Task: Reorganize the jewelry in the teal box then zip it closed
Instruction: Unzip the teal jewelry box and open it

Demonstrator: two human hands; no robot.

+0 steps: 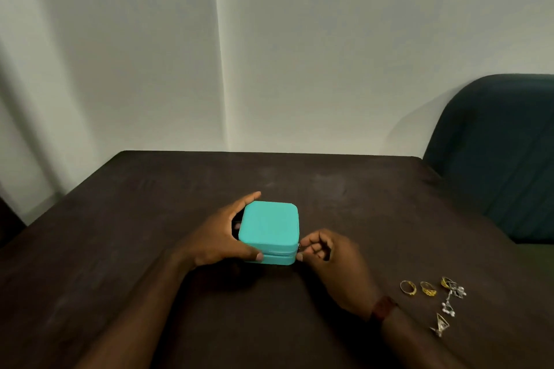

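On the dark table [344,189] I see the teal box [269,223] mid-surface, lid down. My left hand [215,240] grips its left side, thumb curled onto the front. My right hand [326,252] pinches the zipper pull [298,246] at the front-right corner. Gold rings [419,287] and silver pieces [449,305] lie off to the right.
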